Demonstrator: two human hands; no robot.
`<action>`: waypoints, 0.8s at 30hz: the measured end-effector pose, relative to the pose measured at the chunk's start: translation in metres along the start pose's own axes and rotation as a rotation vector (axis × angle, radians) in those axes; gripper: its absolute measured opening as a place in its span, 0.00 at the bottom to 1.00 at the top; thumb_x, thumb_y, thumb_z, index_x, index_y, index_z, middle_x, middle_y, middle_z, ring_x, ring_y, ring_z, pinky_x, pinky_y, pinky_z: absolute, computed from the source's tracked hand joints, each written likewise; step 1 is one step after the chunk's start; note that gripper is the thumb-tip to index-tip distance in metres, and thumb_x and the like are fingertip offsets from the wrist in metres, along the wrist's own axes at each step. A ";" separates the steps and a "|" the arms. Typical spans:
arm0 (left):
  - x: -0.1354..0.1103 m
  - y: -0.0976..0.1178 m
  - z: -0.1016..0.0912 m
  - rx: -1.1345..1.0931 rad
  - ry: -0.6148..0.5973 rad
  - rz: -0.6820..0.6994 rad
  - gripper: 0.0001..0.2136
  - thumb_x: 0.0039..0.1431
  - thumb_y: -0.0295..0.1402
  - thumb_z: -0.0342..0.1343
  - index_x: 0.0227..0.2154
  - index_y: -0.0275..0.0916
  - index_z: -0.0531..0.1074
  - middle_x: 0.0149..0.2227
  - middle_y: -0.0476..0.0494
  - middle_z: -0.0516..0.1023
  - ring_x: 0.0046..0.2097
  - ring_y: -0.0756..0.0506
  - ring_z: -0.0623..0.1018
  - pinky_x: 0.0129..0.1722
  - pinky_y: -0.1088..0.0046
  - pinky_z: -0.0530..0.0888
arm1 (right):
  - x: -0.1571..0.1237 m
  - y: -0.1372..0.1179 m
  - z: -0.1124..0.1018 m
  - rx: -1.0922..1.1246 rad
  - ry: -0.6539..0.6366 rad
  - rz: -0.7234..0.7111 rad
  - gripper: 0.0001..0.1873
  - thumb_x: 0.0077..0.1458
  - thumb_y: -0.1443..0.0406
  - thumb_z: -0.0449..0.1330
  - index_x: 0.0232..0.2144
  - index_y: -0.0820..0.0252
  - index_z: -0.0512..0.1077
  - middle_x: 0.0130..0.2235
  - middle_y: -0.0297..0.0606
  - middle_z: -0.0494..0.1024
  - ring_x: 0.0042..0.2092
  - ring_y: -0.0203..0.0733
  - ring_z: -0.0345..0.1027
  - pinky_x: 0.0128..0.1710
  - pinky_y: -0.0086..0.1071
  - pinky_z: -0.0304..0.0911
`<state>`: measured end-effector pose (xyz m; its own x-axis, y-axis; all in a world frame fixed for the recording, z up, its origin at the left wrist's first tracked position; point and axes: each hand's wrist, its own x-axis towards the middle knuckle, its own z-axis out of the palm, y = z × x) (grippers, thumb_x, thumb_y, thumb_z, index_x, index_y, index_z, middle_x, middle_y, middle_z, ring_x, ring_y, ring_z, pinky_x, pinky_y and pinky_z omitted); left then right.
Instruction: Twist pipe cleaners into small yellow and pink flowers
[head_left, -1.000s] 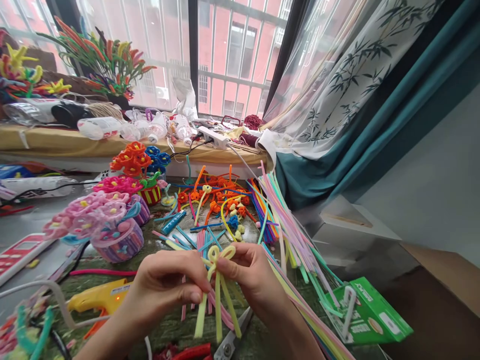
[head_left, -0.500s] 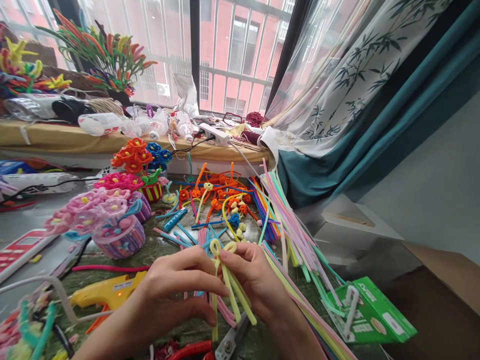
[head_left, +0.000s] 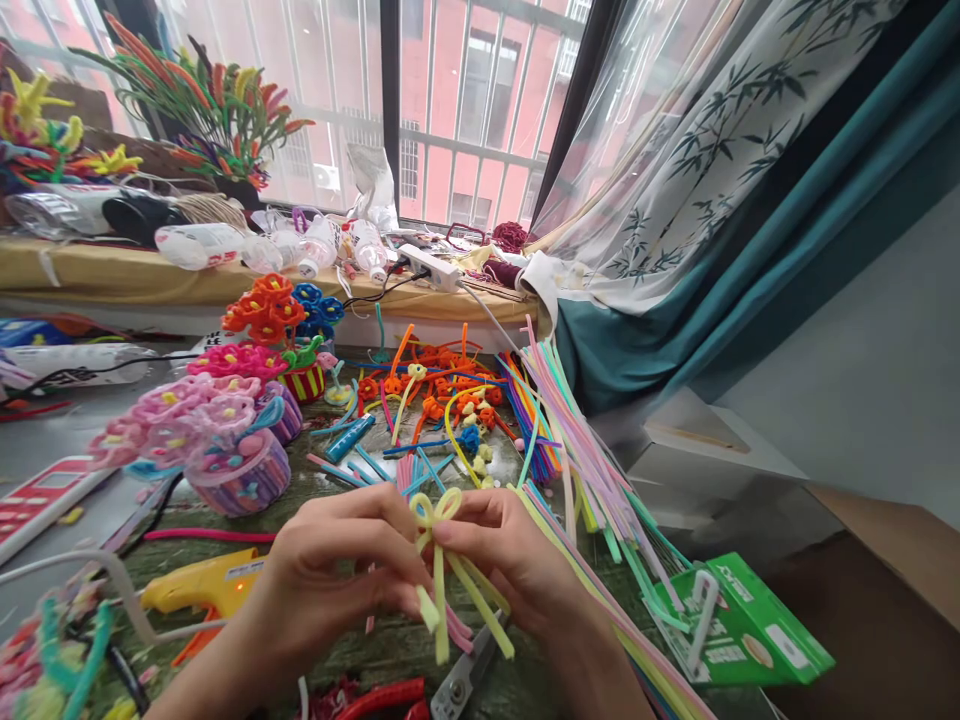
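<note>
Pale yellow pipe cleaners (head_left: 441, 580) are held between both hands, with small loops at the top and several loose ends hanging down. My right hand (head_left: 510, 550) pinches them just below the loops. Fingers of my left hand (head_left: 337, 560) are closed on one of the pipe cleaner ends at the left, and its index finger lies close to the loops. Scissors or pliers with a metal pivot (head_left: 454, 690) lie under the hands, partly hidden, beside red handles (head_left: 382, 700). Left of my left hand rests a yellow glue gun (head_left: 202, 585).
Pots of pipe cleaner flowers (head_left: 240, 470) stand at the left. Orange pipe cleaner flowers (head_left: 431, 405) lie scattered ahead. Bundles of pastel pipe cleaners (head_left: 585, 440) stretch along the right, near a green box (head_left: 750, 620). A power strip (head_left: 427, 268) sits on the window ledge.
My left hand has moved slightly left and closed on a yellow end, bending it outward. The loops have turned a little and now show more openly. My right hand keeps its pinch.
</note>
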<state>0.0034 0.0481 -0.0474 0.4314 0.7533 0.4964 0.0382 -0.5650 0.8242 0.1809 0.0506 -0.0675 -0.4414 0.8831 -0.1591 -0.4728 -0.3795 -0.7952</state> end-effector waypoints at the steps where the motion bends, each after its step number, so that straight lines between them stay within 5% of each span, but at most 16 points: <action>1: 0.001 -0.001 -0.002 -0.006 0.009 -0.022 0.11 0.54 0.42 0.62 0.23 0.41 0.80 0.22 0.50 0.69 0.24 0.52 0.69 0.24 0.79 0.66 | 0.000 -0.001 -0.001 -0.046 -0.013 -0.019 0.14 0.37 0.62 0.73 0.24 0.68 0.79 0.25 0.38 0.78 0.27 0.32 0.70 0.31 0.24 0.64; 6: 0.003 -0.001 -0.005 0.019 -0.005 -0.222 0.14 0.52 0.39 0.63 0.17 0.37 0.75 0.20 0.51 0.68 0.24 0.52 0.66 0.22 0.78 0.62 | 0.002 -0.001 -0.003 -0.220 0.059 -0.116 0.14 0.34 0.61 0.74 0.23 0.65 0.79 0.25 0.35 0.78 0.28 0.32 0.67 0.31 0.25 0.60; 12: 0.002 -0.004 0.002 0.061 -0.062 -0.379 0.15 0.53 0.38 0.60 0.16 0.37 0.70 0.24 0.49 0.69 0.28 0.49 0.68 0.26 0.76 0.65 | 0.003 0.002 0.001 -0.157 0.115 -0.203 0.13 0.39 0.60 0.73 0.22 0.64 0.78 0.25 0.34 0.77 0.26 0.31 0.65 0.29 0.25 0.60; 24: 0.003 -0.002 0.003 0.150 0.093 -0.453 0.16 0.51 0.42 0.59 0.15 0.38 0.68 0.19 0.53 0.60 0.24 0.51 0.60 0.22 0.75 0.58 | 0.002 0.002 -0.003 -0.108 0.049 -0.127 0.13 0.45 0.59 0.70 0.24 0.66 0.78 0.23 0.34 0.75 0.25 0.30 0.65 0.29 0.23 0.61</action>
<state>0.0073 0.0502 -0.0488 0.2587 0.9579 0.1245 0.3363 -0.2101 0.9180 0.1816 0.0522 -0.0709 -0.3446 0.9354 -0.0799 -0.4368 -0.2350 -0.8683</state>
